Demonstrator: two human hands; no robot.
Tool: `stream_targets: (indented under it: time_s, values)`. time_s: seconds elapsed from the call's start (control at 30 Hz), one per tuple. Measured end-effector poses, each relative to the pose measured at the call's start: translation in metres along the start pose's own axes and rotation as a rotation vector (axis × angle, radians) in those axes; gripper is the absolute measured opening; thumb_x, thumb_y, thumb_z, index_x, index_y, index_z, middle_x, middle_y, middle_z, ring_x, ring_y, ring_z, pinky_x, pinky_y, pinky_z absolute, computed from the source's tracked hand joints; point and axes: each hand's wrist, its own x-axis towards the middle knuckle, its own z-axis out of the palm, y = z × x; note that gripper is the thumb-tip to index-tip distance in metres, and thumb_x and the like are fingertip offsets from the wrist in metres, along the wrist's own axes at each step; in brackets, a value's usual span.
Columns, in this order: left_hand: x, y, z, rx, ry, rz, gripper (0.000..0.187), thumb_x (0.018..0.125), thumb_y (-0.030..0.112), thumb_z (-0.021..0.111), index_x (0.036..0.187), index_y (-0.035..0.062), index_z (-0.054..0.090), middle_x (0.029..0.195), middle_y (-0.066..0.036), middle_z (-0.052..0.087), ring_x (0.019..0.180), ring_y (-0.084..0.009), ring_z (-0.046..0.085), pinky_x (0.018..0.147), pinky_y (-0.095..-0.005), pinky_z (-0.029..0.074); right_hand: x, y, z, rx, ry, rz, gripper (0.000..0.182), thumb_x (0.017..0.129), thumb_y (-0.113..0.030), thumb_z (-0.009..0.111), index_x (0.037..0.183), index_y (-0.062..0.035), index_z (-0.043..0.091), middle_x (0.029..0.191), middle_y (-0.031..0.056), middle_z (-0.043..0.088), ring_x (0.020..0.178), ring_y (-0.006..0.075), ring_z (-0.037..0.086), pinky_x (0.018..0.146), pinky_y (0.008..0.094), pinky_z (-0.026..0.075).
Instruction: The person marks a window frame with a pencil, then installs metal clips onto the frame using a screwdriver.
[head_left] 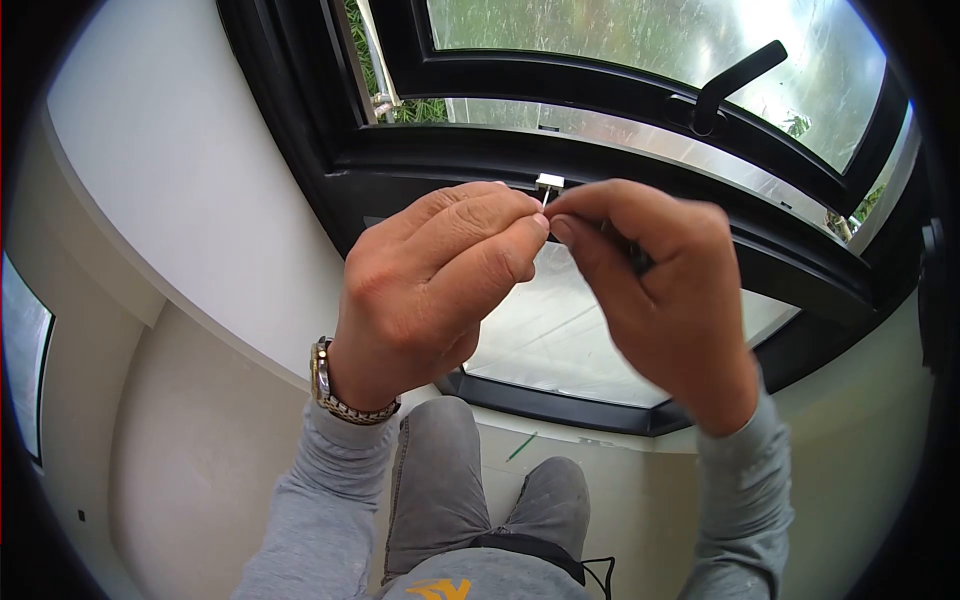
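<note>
The left hand (425, 275) pinches its fingers closed around a thin, pale metallic rod (546, 199), just below a small, blocky, silvery fitting (550, 182) at the black frame (450, 155). The right hand (665, 280) has curled fingers, their tips together beside the left fingertips; whether they grip the rod I cannot tell. A linked metal watch (322, 375) circles the left wrist, above a soft grey sleeve (330, 490).

The frame looks smooth; its tilted sash (600, 75) carries a bent black handle (735, 88) and streaked, cloudy glass. Below is another hazy pane (560, 330). Pale, plain walls (190, 130) curve around, and a slim green stick (522, 447) lies on the light floor (500, 470).
</note>
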Motion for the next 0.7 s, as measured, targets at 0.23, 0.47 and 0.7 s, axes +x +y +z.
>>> stream_targets:
  time_s: [0.23, 0.47, 0.7]
  values:
    - [-0.025, 0.035, 0.039, -0.61, 0.339, -0.53, 0.027, 0.101, 0.021, 0.065, 0.11, -0.0029, 0.07, 0.114, -0.018, 0.07, 0.102, -0.0216, 0.069, 0.087, -0.032, 0.057, -0.028, 0.006, 0.058, 1.491, 0.04, 0.838, 0.036, 0.107, -0.041, 0.054, 0.1, -0.007, 0.063, 0.061, -0.0077, 0.037, 0.048, 0.0027, 0.031, 0.04, 0.0203, 0.023]
    - [-0.023, 0.041, 0.08, -1.002, 0.661, -0.569, 0.045, 0.106, 0.04, 0.051, 0.109, -0.0018, 0.066, 0.121, -0.02, 0.068, 0.1, -0.0204, 0.067, 0.09, -0.033, 0.051, -0.044, 0.012, 0.058, 1.538, 0.285, 0.84, 0.036, 0.109, -0.042, 0.051, 0.095, -0.0099, 0.058, 0.061, -0.0069, 0.033, 0.049, 0.0034, 0.029, 0.04, 0.0201, 0.023]
    - [-0.011, 0.034, 0.092, -1.189, 0.75, -0.493, 0.046, 0.109, 0.044, 0.039, 0.094, 0.0058, 0.058, 0.09, -0.008, 0.059, 0.079, -0.0183, 0.051, 0.076, -0.0384, 0.042, -0.083, 0.022, 0.039, 1.563, 0.366, 0.86, 0.036, 0.111, -0.039, 0.045, 0.092, -0.011, 0.056, 0.062, -0.0062, 0.032, 0.05, 0.0041, 0.028, 0.04, 0.0202, 0.023]
